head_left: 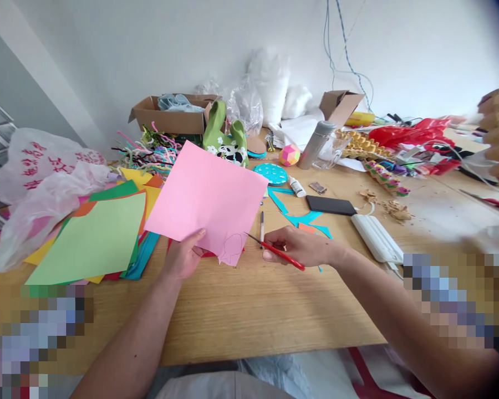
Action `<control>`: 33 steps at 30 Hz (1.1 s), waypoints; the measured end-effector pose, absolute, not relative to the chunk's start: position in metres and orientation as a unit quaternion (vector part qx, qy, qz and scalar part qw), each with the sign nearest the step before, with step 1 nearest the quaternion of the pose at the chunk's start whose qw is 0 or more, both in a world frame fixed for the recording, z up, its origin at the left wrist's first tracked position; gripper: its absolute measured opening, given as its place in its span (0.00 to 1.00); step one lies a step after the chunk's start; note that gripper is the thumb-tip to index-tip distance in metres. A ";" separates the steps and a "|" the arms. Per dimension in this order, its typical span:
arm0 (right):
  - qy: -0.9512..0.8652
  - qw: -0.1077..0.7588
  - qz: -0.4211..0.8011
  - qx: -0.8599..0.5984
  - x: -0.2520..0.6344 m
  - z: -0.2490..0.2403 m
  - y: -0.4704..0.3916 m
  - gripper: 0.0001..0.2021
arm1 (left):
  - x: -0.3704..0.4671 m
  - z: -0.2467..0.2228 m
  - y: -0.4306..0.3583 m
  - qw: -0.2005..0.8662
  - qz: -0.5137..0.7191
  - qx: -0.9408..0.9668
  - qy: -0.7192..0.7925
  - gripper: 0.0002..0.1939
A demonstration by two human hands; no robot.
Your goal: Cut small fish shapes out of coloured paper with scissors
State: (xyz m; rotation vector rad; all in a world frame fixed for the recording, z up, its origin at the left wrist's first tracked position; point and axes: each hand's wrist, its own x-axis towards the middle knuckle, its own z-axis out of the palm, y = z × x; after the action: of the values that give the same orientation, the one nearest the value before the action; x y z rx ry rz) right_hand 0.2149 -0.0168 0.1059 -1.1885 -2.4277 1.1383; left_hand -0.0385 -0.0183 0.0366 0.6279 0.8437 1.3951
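A sheet of pink paper (pixel 208 194) is tilted up above the table, its lower edge pinched by my left hand (pixel 186 256), with the thumb lying on the front. Near its bottom right corner a small shape is outlined in pen, and the edge there is cut unevenly. My right hand (pixel 291 246) is closed around red-handled scissors (pixel 280 255). Their dark tips point left and meet the paper's right edge beside the drawn outline. Behind my right fingers a pen (pixel 262 221) lies on the table.
Coloured paper sheets (pixel 91 238) and a plastic bag (pixel 45 188) lie at left. Blue paper scraps (pixel 301 216), a black power bank (pixel 331 205) and a white power strip (pixel 376 238) are at right. Behind stand a green bag (pixel 224 138), a grey bottle (pixel 317 145) and a cardboard box (pixel 170 117).
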 end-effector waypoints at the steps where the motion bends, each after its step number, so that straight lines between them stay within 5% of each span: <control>1: -0.819 0.109 0.390 -0.405 0.214 0.107 -0.017 0.20 | -0.038 0.036 -0.018 0.644 0.609 0.276 0.372 0.21; 11: -0.835 0.018 0.374 -0.403 0.214 0.113 -0.012 0.23 | -0.034 0.045 -0.023 0.648 0.606 0.255 0.385 0.25; 33: -0.811 0.000 0.404 -0.424 0.216 0.106 -0.010 0.24 | -0.034 0.043 -0.026 0.656 0.563 0.284 0.416 0.27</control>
State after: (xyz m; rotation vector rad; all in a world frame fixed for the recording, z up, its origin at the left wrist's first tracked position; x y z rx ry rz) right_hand 0.2155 -0.0098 0.1056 -1.3325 -2.5466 1.2694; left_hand -0.0341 -0.0264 0.0431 0.6429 0.9427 1.2751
